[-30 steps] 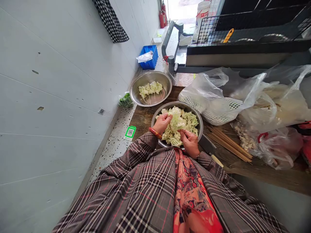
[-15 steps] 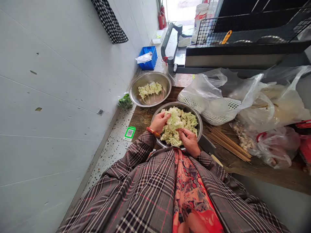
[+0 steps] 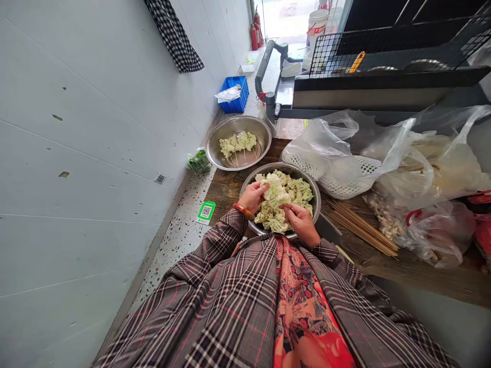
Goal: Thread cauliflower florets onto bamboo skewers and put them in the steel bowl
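Note:
Over a metal bowl (image 3: 316, 204) filled with pale green-white cauliflower pieces (image 3: 301, 190), my left hand (image 3: 253, 197) grips a cauliflower piece (image 3: 276, 191) at its left side. My right hand (image 3: 302, 222) is closed at the lower right of the same piece, with thumb and fingers pinched together. Whether a thin stick lies between those fingers is too small to tell. Behind and to the left, a second metal bowl (image 3: 215, 145) holds cauliflower on skewers (image 3: 238, 143). A bundle of wooden skewers (image 3: 362, 227) lies right of the near bowl.
Plastic bags (image 3: 322, 140) and a white perforated basket (image 3: 341, 186) stand at the right. A blue basket (image 3: 235, 102) is at the back left, near the wall. A green QR card (image 3: 206, 211) and bagged greens (image 3: 199, 161) lie at the left.
The view has shifted slightly, so the scene sits a little lower. Both hands stay at the cauliflower piece with hardly any change.

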Motion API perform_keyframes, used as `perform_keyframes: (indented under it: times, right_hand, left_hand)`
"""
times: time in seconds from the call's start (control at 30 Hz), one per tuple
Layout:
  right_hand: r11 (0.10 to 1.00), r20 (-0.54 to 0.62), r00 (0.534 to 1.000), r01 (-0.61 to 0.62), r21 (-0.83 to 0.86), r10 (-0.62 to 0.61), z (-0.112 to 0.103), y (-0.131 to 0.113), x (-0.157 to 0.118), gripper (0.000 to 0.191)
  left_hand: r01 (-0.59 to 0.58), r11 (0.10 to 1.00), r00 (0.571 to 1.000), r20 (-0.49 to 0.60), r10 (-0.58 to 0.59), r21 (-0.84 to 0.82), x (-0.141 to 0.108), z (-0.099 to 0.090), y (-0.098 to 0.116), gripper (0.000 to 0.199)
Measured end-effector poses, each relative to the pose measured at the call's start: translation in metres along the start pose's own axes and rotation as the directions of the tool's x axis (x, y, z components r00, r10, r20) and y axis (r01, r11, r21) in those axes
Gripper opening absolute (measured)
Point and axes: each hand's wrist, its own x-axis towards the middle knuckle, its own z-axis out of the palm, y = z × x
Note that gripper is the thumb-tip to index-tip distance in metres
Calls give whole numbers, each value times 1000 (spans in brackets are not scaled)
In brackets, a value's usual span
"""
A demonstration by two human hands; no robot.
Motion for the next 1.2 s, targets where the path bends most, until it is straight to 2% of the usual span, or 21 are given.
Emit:
perform_keyframes:
  times: [0.1, 0.23, 0.4, 0.53, 0.73, 0.9, 1.2]
  right_hand:
    - [1000, -30, 999, 26, -5, -26, -2, -2, 1, 38]
    - [1000, -88, 996, 3, 4, -3, -4, -5, 1, 40]
    - [999, -126, 991, -31, 38, 36, -7, -2, 2, 42]
    - [1000, -122, 993, -5, 4, 5, -6, 2, 1, 40]
    - [1000, -132, 991, -6, -22, 3, -7, 3, -1, 45]
    - [996, -215, 977, -31, -85, 12, -21, 8, -4, 47]
    - [981, -329, 943, -103, -163, 44, -52, 34, -27, 39]
  left_hand:
    - [-6, 1000, 1000, -4, 6, -24, 1, -3, 7, 34]
    - [25, 999, 997, -76, -27, -35, -2, -14, 12, 32]
    - [99, 994, 988, -114, -103, -47, -9, -27, -1, 30]
    - [133, 988, 984, -112, -141, -77, -14, -27, -9, 30]
    - [136, 987, 982, -121, -146, -88, -16, -27, -8, 30]
    - [139, 988, 974, -172, -148, -66, -15, -39, -14, 26]
    - [134, 990, 940, -324, -110, 51, -14, -67, -33, 23]
